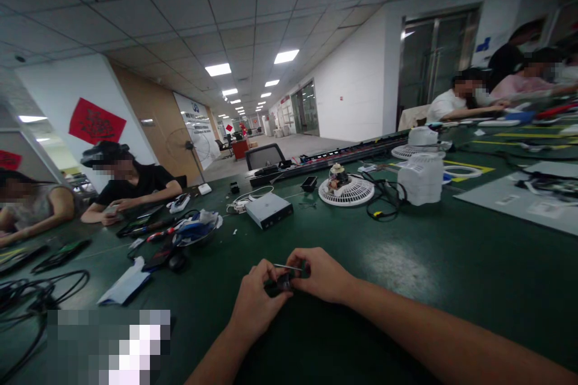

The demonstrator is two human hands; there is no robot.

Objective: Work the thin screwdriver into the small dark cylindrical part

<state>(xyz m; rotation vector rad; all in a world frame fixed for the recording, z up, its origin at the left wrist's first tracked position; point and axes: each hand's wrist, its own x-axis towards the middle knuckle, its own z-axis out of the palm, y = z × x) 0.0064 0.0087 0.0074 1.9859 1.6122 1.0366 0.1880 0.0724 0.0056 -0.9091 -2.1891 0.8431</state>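
Close together above the green table, my left hand [256,296] and my right hand [323,275] have their fingers closed around a small dark part [283,281]. Its kind cannot be made out, as fingertips cover much of it. A thin metal rod [288,267] spans the gap between the two hands, just over the dark part; whether it is joined to the part cannot be told. Beyond the hands lies a grey box-shaped drive [270,210]. Farther right, a round white fan grille [347,191] carries an exposed motor [338,176].
A white plastic housing [421,179] and black cable [386,201] lie right. A small black tray [309,183] sits behind. Blue cloth [196,227], light paper [124,283] and cables [40,292] lie left. Co-workers sit at the left and far right. A grey panel [528,198] is at right.
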